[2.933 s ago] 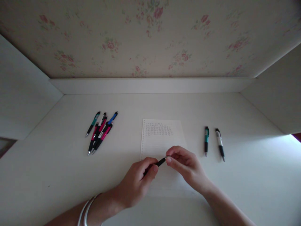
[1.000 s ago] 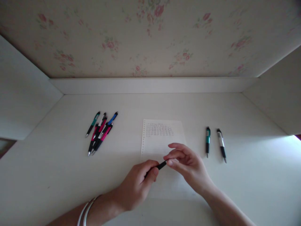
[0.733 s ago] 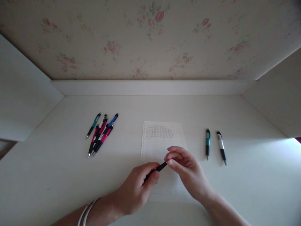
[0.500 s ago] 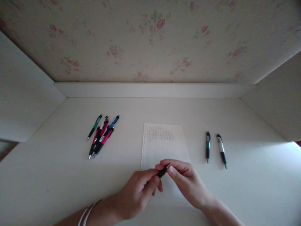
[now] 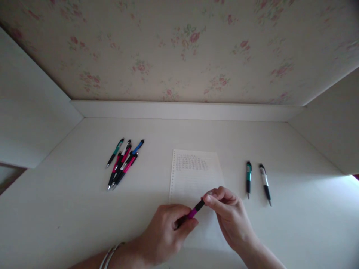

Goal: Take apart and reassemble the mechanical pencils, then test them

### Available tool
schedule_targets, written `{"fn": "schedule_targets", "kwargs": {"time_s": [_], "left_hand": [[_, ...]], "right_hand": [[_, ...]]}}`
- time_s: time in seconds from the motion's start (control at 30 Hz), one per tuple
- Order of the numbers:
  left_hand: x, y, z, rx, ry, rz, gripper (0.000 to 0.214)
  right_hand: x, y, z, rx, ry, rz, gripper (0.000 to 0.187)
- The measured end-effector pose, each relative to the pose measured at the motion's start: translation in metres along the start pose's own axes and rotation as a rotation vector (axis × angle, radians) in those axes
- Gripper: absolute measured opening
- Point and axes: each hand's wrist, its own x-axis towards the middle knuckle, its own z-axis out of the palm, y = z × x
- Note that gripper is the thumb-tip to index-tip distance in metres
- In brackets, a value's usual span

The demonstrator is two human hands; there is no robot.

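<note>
Head view, my count:
- 1 pink-and-black pen in hand, held over the near part of the sheet, slanted from near-left up to far-right.
- 1 lined sheet flat in the middle of the tabletop, with faint writing along its far rows.
- 2 pens to the right of the sheet, side by side and not touching: a teal pen and a white pen, tips toward me.
- Pen pile to the left of the sheet: pink, blue and black barrels overlapping. I see about five but can't get an exact number. 1 more teal one lies just beside the pile.

Hands:
- Left hand: comes in from near-left, knuckles up, fingers clenched round the pen's lower barrel. Bangles on the wrist.
- Right hand: comes in from near-right, thumb and fingertips pinched on the pen's far black end, other fingers curled.
- The two hands are close together, with only a short length of pen showing between them.
</note>
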Motion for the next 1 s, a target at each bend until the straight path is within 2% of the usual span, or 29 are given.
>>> {"fn": "schedule_targets", "kwargs": {"time_s": [0.07, 0.13, 0.23, 0.3, 0.4, 0.47, 0.6, 0.77, 0.87, 0.9, 1.0], "left_hand": [[0.000, -0.002, 0.001, -0.027, 0.034, -0.030, 0.031], [0.001, -0.002, 0.000, -0.092, -0.002, -0.059, 0.032], [0.000, 0.000, -0.004, -0.193, -0.096, -0.071, 0.041], [-0.002, 0.001, -0.007, -0.198, -0.127, -0.052, 0.045], [-0.002, 0.002, -0.009, -0.166, -0.162, -0.009, 0.044], [-0.002, 0.002, -0.009, -0.150, -0.165, 0.014, 0.041], [0.000, 0.001, -0.006, -0.112, -0.123, 0.033, 0.039], [-0.002, -0.003, -0.006, -0.157, -0.119, 0.075, 0.038], [-0.004, -0.005, -0.005, -0.178, -0.127, 0.221, 0.063], [-0.005, -0.006, -0.005, -0.126, -0.118, 0.305, 0.063], [-0.004, -0.005, -0.004, 0.099, -0.103, 0.543, 0.042]], "right_hand": [[0.001, 0.000, 0.001, -0.023, 0.019, -0.004, 0.033], [0.002, -0.001, 0.001, -0.026, -0.008, -0.003, 0.030], [0.003, -0.001, 0.001, 0.032, -0.076, -0.024, 0.023], [0.003, 0.001, 0.000, 0.054, -0.148, -0.007, 0.025], [0.002, 0.006, -0.004, 0.001, -0.265, 0.014, 0.028], [0.001, 0.009, -0.008, -0.068, -0.301, -0.040, 0.024], [0.000, 0.012, -0.010, -0.114, -0.264, -0.121, 0.021], [0.004, 0.010, -0.009, -0.062, -0.077, -0.095, 0.022], [0.009, 0.005, -0.009, -0.050, 0.006, -0.089, 0.025], [0.010, 0.004, -0.009, -0.052, 0.011, -0.080, 0.026], [0.010, 0.003, -0.008, -0.069, -0.030, -0.045, 0.029]]}}
